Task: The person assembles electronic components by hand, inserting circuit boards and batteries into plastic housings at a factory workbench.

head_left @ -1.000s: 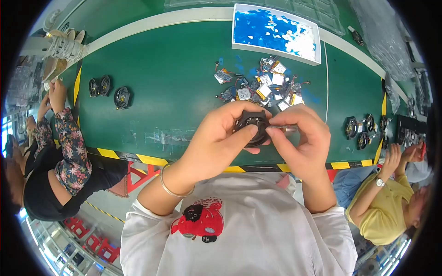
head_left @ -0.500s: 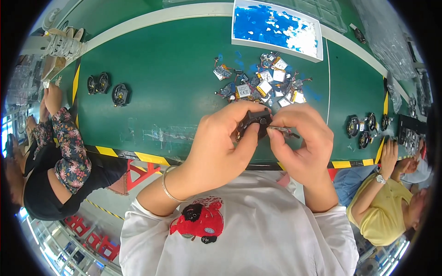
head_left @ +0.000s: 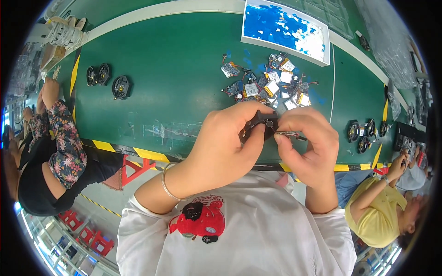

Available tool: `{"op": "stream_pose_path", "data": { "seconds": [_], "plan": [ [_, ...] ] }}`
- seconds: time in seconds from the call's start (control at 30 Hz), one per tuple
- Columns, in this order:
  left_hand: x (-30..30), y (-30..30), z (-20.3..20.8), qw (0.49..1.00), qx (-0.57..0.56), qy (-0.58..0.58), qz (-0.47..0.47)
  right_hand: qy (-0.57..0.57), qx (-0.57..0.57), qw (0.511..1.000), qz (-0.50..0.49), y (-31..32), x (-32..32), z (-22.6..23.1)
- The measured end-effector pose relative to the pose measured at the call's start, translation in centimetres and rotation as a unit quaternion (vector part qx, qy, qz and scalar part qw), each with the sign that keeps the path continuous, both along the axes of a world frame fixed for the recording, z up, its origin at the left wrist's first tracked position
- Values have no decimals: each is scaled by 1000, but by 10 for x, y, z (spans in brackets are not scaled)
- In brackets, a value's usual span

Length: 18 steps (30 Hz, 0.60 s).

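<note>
In the head view we look down on a green worktop [head_left: 184, 60], where two bare hands meet over its near side, a little right of the middle. The left hand [head_left: 232, 138] is curled around a small black case [head_left: 270, 117], its thumb pressed on the side turned to us. The right hand [head_left: 307, 145] pinches a thin, shiny part [head_left: 290, 134] between thumb and forefinger, just beside the case's right end; we cannot tell whether the two touch. Far of the hands lies a loose pile of flat batteries and wired boards [head_left: 272, 88], with a white box [head_left: 276, 48] beyond it.

What could go wrong, as we judge it: the pinch looks narrow, so the thin part could twist or slip and scratch the case, and a sharp pull might bend it. The case appears held above the worktop, so a loosened left thumb could let it tip or drop.

As for direction, the case is tilted, and its long axis seems to run from near left to far right; the thumb hides too much for us to be sure. The thin part lies roughly left to right, one end toward the case, the other pointing right and slightly near.
</note>
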<state>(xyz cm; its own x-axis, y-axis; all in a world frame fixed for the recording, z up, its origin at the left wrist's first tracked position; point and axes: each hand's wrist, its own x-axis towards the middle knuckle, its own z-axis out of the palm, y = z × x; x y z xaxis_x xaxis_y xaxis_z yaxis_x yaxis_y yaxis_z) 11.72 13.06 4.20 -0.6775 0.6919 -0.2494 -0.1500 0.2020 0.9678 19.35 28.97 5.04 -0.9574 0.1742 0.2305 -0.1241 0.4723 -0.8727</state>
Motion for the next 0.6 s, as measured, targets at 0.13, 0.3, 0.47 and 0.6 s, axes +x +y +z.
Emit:
{"op": "stream_pose_path", "data": {
  "seconds": [0.13,0.3,0.47,0.6],
  "plan": [
    [0,-1,-2,1000,18,2,4,-10,-9,1000,10,0,2,1],
    [-4,-7,-5,998,48,-14,-35,-9,26,1000,1,-4,6,3],
    [-5,-11,-6,947,121,-298,2,95,109,989,27,-2,13,-14],
    [-3,-11,-10,906,137,-400,4,184,176,967,29,-1,15,-24]
  ]
}}
